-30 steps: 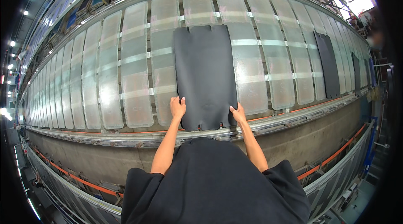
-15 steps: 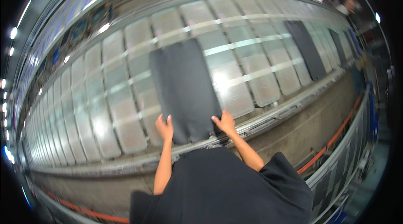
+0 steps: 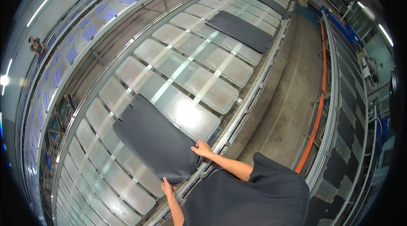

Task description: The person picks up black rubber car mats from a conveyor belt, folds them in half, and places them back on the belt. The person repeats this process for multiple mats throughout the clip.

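A dark grey fabric panel (image 3: 154,141) lies over a flat glossy board in the long row before me, its notched far end to the upper left. My left hand (image 3: 168,188) pinches the panel's near left corner, with some fingers hidden below the edge. At its right edge, close to the near corner, my right hand (image 3: 202,148) has thumb and fingers closed on the cloth. The near end between my hands looks slightly raised and curled. Farther along the row, a second dark fabric panel (image 3: 241,31) lies across another board.
A metal rail (image 3: 229,141) runs along the near side of the boards (image 3: 212,90). Right of it is a concrete aisle (image 3: 280,94), then an orange pipe (image 3: 317,128) and another table with dark panels (image 3: 335,166). A person (image 3: 37,46) stands far left, beyond a table with purple pieces.
My view has turned right, so the row now slants up to the right. My left hand, earlier spread beside the panel, is now at its near corner; the right stays at its edge.
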`<state>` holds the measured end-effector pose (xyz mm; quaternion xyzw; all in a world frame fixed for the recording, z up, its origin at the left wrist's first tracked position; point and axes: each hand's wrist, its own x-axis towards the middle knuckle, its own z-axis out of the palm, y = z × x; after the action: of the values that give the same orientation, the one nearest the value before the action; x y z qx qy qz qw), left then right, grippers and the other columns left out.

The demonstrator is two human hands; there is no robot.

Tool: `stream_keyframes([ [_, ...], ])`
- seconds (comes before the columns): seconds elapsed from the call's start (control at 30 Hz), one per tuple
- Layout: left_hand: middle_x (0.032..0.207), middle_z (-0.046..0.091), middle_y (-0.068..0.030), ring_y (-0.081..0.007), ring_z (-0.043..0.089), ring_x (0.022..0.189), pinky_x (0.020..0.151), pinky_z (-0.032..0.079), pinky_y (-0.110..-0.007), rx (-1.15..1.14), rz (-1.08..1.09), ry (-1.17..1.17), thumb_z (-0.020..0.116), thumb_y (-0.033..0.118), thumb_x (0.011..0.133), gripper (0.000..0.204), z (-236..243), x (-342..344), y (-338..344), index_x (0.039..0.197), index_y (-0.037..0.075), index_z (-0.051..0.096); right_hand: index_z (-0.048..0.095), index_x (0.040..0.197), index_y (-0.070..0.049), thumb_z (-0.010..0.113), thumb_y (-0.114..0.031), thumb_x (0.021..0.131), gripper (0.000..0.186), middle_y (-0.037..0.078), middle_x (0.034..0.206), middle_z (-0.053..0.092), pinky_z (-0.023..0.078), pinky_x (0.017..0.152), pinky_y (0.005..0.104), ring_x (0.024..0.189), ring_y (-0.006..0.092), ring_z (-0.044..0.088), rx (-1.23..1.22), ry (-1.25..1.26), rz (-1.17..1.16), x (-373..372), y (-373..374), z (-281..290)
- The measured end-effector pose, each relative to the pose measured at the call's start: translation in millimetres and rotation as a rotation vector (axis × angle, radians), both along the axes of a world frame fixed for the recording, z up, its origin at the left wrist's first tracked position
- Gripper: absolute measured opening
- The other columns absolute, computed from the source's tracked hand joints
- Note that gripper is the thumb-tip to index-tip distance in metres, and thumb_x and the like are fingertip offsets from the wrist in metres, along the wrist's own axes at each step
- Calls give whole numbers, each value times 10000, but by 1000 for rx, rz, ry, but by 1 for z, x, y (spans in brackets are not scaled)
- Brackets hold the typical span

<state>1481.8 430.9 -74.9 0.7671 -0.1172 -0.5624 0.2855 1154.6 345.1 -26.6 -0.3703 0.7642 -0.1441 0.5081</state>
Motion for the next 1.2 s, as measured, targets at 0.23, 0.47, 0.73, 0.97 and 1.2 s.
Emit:
stream_keyframes([
  [0.23, 1225, 593, -166, -324, 617, 1079, 884, 536, -495, -60, 123, 383, 673, 397, 855, 622, 5, 6, -20, 1285, -16, 496, 604, 1181, -4, 671, -397, 806, 547, 210, 1153, 645, 484, 919, 418, 1107, 349, 604, -40, 13, 3, 3, -10, -15],
  [0.47, 1159, 626, -150, -239, 628, 1019, 832, 515, -398, -171, -199, -14, 668, 306, 881, 526, 5, 15, -41, 1229, -67, 538, 607, 1100, 27, 541, -264, 914, 352, 258, 1027, 664, 494, 875, 505, 1016, 429, 627, -102, 190, -25, 42, -13, 2],
  [0.73, 1152, 620, -113, -192, 580, 1037, 947, 435, -326, -626, -375, -40, 636, 267, 940, 440, 195, -36, -99, 1213, -70, 561, 601, 1073, 6, 570, -247, 899, 309, 273, 939, 653, 489, 813, 511, 913, 453, 624, -712, 176, 102, 20, -16, 107],
  [0.97, 1123, 609, -103, -158, 564, 996, 916, 436, -297, -967, -391, 176, 642, 262, 944, 403, 328, -169, -51, 1196, -37, 543, 627, 964, 6, 641, -252, 880, 271, 177, 813, 643, 484, 707, 368, 746, 268, 624, -851, 13, 161, -116, 69, 251],
  [1.2, 946, 641, -75, -163, 580, 913, 845, 464, -329, -877, -982, 730, 635, 88, 888, 169, 389, -318, 18, 1016, -22, 639, 638, 895, 21, 661, -195, 854, 221, 84, 732, 610, 452, 669, 288, 703, 120, 541, -781, 158, -319, -258, 244, 327],
])
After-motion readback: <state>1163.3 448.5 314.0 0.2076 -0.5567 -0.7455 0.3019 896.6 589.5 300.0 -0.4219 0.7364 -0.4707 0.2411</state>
